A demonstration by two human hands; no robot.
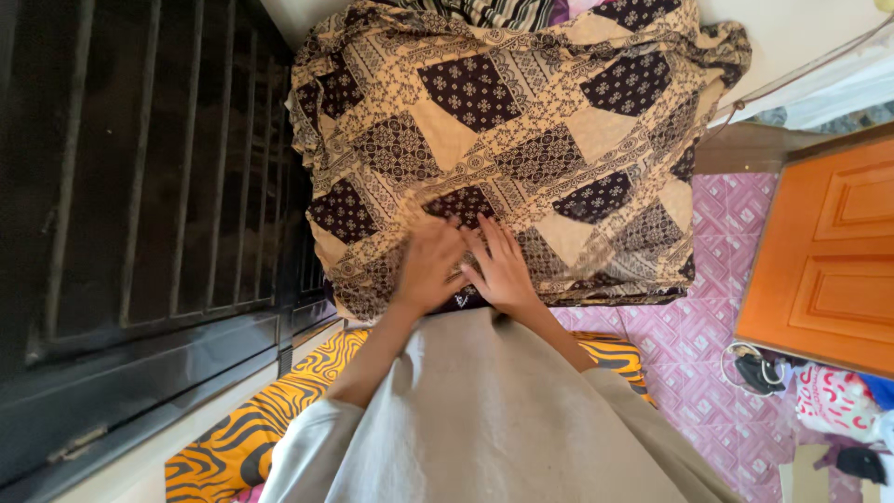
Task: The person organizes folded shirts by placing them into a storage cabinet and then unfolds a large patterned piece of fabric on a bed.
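Head view, starting at the fingers: both sets are spread flat and open, nothing pinched or gripped, pressed palm-down on the patterned cloth (521,140). Left hand (430,265) is a bit blurred, looks mid-motion; right hand (501,270) sits just beside it, fingertips nearly touching, both near the cloth's near edge.

Cloth is tan w/ dark purple-black patchwork blocks, lying over a raised surface, prob. a bed or mattress, can't tell which since it's fully covered. Centre and right part look fairly flat and smooth. Left side and far top edge are bunched and wrinkled, and a striped fabric (503,11) peeks out at the far end. A dark layer shows under the near edge, right below the hands.

Judging by that: spread approx. done in the middle, smoothing by hand under way at the near edge; left side, far corners not yet tidy.

Around: black barred gate (140,186) to the left, orange-black zebra-print mat (242,428) and pink patterned floor (708,326) below, orange wooden door (824,251) to the right.
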